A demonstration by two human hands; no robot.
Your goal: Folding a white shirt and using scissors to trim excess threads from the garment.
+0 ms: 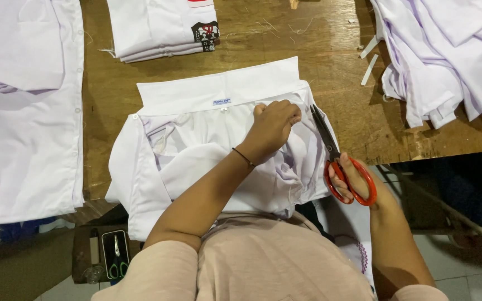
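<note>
A white shirt (pixel 196 139) lies collar-up on the wooden table (pixel 319 50), its lower part hanging over the near edge. My left hand (pixel 274 125) pinches a fold of its cloth near the right side, just under the collar. My right hand (pixel 352 178) holds red-handled scissors (pixel 336 159), fingers through the loops. The blades point up along the shirt's right edge, close to my left hand's fingers.
A folded stack of white shirts with a dark badge (pixel 163 28) sits at the back. A spread white shirt (pixel 23 111) covers the left side, and a heap of white garments (pixel 447 56) lies at the right. A small case with snips (pixel 115 253) rests below the table edge.
</note>
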